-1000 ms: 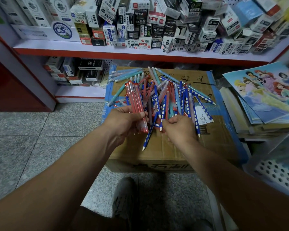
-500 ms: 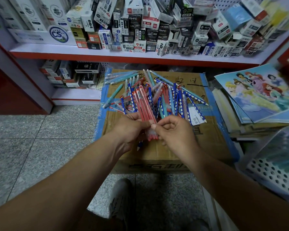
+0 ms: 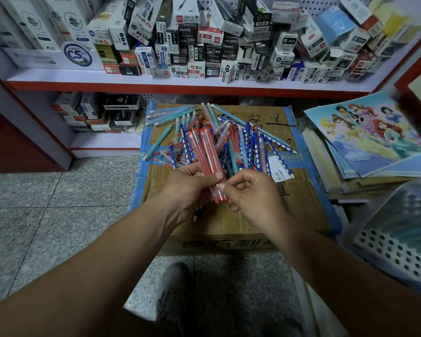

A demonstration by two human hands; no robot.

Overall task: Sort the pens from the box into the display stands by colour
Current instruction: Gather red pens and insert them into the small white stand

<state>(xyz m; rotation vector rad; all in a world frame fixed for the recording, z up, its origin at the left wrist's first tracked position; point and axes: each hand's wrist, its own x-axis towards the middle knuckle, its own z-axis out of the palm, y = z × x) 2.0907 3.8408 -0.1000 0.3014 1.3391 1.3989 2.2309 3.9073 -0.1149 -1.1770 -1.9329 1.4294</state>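
Observation:
A heap of loose pens [image 3: 243, 139], red, teal and blue with white dots, lies on top of a closed cardboard box [image 3: 301, 205]. My left hand [image 3: 190, 186] grips a bundle of red pens [image 3: 206, 154], held upright above the heap with the thumb across them. My right hand [image 3: 250, 193] meets the bundle from the right and pinches its lower end with thumb and forefinger. Several teal pens [image 3: 170, 113] lie apart at the box's far left corner. No display stand is in view.
A shelf [image 3: 180, 85] crowded with small pen cartons runs behind the box, more cartons under it. Picture books [image 3: 374, 135] are stacked on the right. A white perforated basket [image 3: 399, 249] sits at the near right. My shoe [image 3: 175, 288] rests on the grey tiled floor.
My right hand left the heap, came left to the red bundle and now pinches its lower end. My left hand has lifted the bundle slightly toward me.

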